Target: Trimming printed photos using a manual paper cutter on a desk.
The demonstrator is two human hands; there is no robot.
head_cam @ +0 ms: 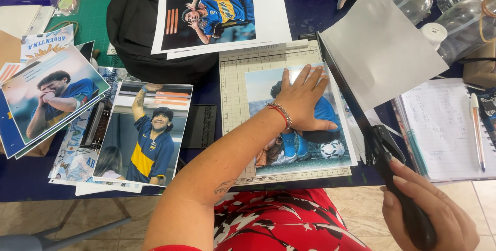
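Observation:
My left hand (pixel 302 98) lies flat, fingers spread, pressing a printed football photo (pixel 310 150) onto the gridded bed of a paper cutter (pixel 235 90). A red and silver bracelet sits on that wrist. My right hand (pixel 431 212) grips the black handle (pixel 408 204) of the cutter's blade arm (pixel 343 90), which is lowered along the photo's right edge. A white trimmed sheet (pixel 382 44) sticks up on the far side of the blade.
A pile of printed photos (pixel 147 137) lies left of the cutter, more prints (pixel 51 96) at the far left, and another print (pixel 222 13) rests on a black bag (pixel 134 28). A notebook (pixel 444 127) with a pen (pixel 478 127) and clear plastic bottles (pixel 460 13) are at right.

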